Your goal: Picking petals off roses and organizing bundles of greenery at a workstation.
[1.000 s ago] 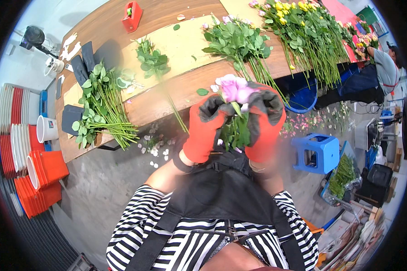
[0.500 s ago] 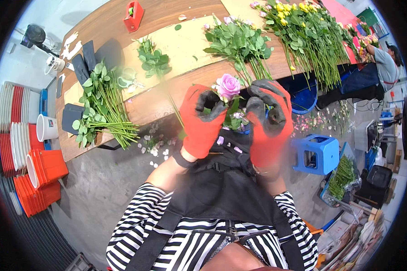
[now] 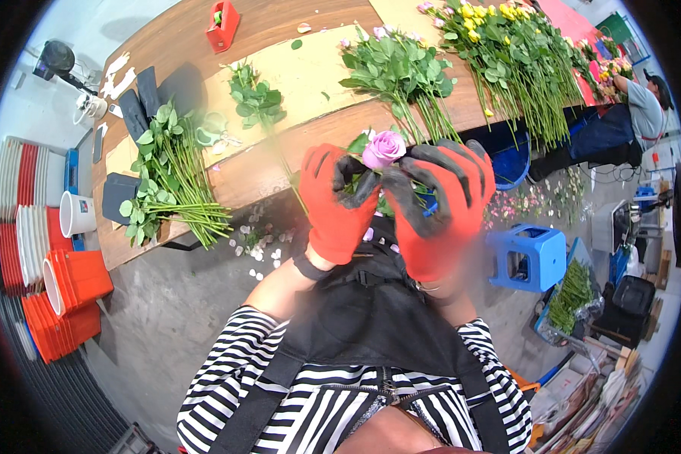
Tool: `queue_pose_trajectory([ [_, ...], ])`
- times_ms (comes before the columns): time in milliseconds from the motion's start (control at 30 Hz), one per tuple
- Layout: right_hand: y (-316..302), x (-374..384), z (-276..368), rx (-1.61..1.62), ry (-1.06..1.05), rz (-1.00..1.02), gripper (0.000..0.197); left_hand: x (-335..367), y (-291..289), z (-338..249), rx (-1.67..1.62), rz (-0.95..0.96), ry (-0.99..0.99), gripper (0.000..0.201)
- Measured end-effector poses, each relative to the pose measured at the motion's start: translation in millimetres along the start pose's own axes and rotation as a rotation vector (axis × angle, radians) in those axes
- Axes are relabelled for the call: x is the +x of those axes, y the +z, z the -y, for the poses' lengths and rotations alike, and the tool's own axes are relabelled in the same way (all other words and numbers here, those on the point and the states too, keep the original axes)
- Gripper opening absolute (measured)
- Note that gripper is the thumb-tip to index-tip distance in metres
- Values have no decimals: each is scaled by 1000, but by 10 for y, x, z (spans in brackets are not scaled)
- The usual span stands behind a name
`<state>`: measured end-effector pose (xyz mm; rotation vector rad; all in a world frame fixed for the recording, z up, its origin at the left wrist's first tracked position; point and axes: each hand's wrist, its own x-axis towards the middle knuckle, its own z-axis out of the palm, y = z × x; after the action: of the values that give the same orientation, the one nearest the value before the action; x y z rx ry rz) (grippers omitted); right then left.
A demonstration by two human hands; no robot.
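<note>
Both my hands wear red gloves with black palms and fingers. My left hand (image 3: 337,198) is closed around the upper stem of a pink rose (image 3: 384,150), just beneath the bloom; the stem lower down is mostly hidden. Thumb and fingers of my right hand (image 3: 445,198) close in at the right and underside of the same bloom, touching its outer petals. The rose stands upright over the table's near edge, above my black apron (image 3: 371,318). A few loose petals lie on the apron, partly covered by my hands.
On the wooden table (image 3: 166,38) lie leafy green stems (image 3: 175,185), a small bunch (image 3: 256,98), pink roses (image 3: 397,68) and yellow roses (image 3: 518,64). A red tape dispenser (image 3: 223,26) stands behind. Blue stool (image 3: 530,257) right; orange crates (image 3: 68,287) left. Another person (image 3: 643,110) works far right.
My right hand has moved left and up to the bloom, its fingers now against the petals. The rose has shifted slightly down and right. My left hand keeps its grip.
</note>
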<state>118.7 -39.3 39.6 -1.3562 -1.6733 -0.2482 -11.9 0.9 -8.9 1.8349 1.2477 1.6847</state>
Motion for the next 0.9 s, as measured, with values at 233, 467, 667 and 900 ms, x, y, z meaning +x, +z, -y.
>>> queue_pose_trajectory([
  [233,85,22,67,-9,92,-6,33,-8,15,-8,71,-7,110,26],
  [467,132,-81,-35,130,57,-120,33,5,-5,-100,-434,62,-464,18],
  [667,-11,40,-199,494,62,-41,38,18,-3,16,-642,141,-586,15],
  [900,24,258,-54,466,253,110,37,6,-7,-102,-434,143,-492,17],
])
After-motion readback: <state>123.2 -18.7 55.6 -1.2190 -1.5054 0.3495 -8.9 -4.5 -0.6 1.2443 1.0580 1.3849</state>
